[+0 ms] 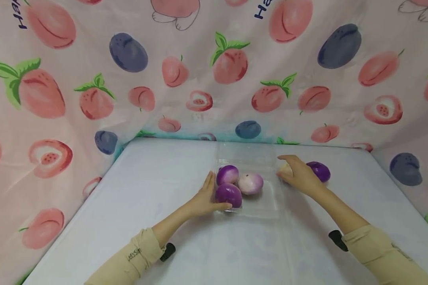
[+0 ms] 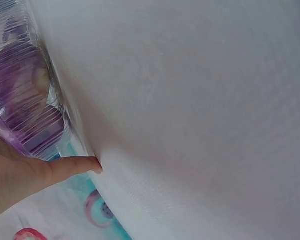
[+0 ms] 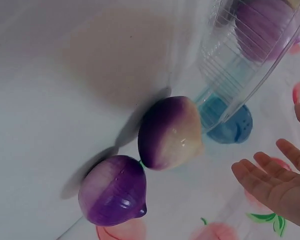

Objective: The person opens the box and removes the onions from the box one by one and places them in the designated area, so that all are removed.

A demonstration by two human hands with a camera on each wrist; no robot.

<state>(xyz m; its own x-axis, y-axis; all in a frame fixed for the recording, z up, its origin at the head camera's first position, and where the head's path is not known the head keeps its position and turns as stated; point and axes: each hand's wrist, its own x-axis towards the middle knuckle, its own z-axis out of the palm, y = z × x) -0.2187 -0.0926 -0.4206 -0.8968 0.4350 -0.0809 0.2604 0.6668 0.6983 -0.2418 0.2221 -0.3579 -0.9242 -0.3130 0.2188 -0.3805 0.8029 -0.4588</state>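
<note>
A clear plastic container [image 1: 267, 202] holds several purple-and-white onions, among them a dark one [image 1: 228, 196], another purple one [image 1: 228, 175] and a paler one [image 1: 251, 183]. My left hand [image 1: 203, 200] rests against the container's left side, thumb stretched along its front edge and fingers straight. Beyond the container's right side, my right hand [image 1: 301, 174] is spread over a pale-sided onion [image 3: 171, 132], partly hidden by the hand in the head view. In the right wrist view, its fingers are apart from that onion. Beside it lies another purple onion [image 1: 320, 171].
White cloth covers the table [image 1: 157, 178]. Behind it and at both sides hangs a fruit-print curtain [image 1: 199, 47]. Black wrist-camera pieces [image 1: 168, 251] show below the sleeves.
</note>
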